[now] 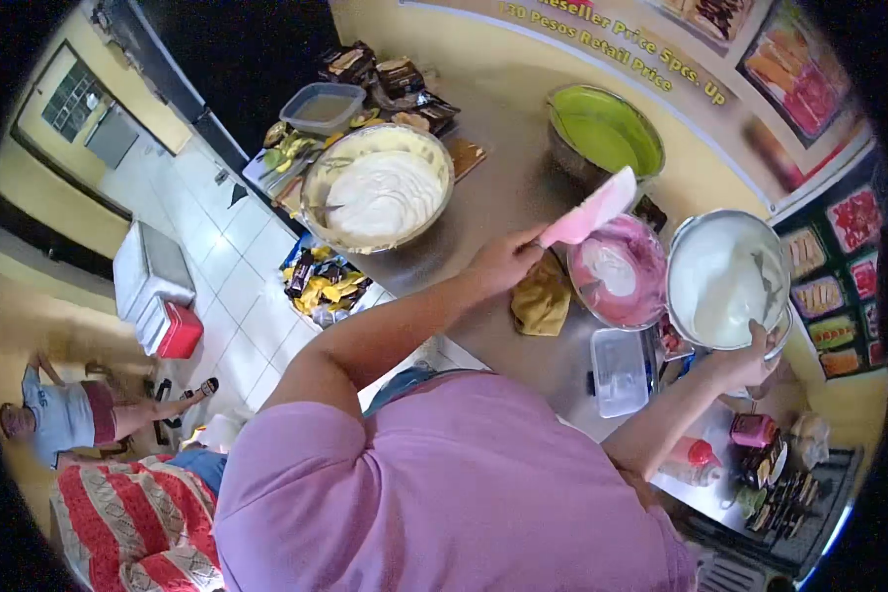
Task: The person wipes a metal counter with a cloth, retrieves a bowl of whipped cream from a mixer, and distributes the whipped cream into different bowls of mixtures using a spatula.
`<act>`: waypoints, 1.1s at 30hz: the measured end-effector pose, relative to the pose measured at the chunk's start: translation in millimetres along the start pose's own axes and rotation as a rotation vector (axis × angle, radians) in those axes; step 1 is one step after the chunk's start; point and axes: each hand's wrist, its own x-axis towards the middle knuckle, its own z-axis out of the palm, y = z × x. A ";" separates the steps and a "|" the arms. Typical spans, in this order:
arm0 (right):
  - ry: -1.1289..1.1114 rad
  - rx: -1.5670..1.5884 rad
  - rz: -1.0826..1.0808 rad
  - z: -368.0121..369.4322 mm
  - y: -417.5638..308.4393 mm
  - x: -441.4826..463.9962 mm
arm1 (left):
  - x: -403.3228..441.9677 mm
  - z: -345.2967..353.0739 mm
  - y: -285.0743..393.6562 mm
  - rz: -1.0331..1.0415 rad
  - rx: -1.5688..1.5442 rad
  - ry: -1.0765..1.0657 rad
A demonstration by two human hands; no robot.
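Note:
My left hand (508,261) is closed around the handle of a pink spatula (602,205), its broad blade raised over the table. Just below the blade is a bowl of pink mixture (622,247) with a patch of white in it. My right hand (748,363) grips the near rim of a metal bowl of white cream (720,286), right beside the pink one. A folded tan cloth (541,299) lies close to my left hand. A clear plastic container (620,373) sits in front of the pink bowl.
A large bowl of whipped white cream (385,202) and a pot of green mixture (607,133) stand on the table (493,109). Wrappers and a plastic tub (328,107) crowd the far left. Squeeze bottles (696,456) are at right. Two other people are at left.

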 end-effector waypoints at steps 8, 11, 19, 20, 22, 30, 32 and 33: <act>-0.101 0.200 0.049 19.4 -22.4 -43.7 | -1.0 -63.4 49.4 -0.184 -0.487 -0.083; -0.089 0.266 0.025 33.9 -39.7 -71.7 | 4.8 -86.4 51.8 -0.207 -0.649 -0.084; -0.067 0.005 -0.362 52.1 -48.7 -105.7 | 43.8 -153.1 37.8 0.073 -0.129 -0.243; -0.091 -0.064 -0.397 53.8 -48.6 -103.3 | 49.7 -145.4 36.1 0.165 -0.024 -0.244; -0.131 -0.192 -0.451 55.7 -49.8 -98.3 | 63.2 -123.1 45.8 0.717 0.263 -0.158; -0.172 -0.336 -0.466 58.0 -31.1 -86.4 | 94.1 -48.2 74.8 0.698 0.566 -0.294; -0.201 -0.302 -0.482 66.4 -31.8 -88.3 | 107.1 -27.9 59.5 0.689 0.511 -0.367; -0.220 -0.255 -0.450 68.5 -30.3 -87.7 | 110.5 -21.8 58.5 0.680 0.457 -0.445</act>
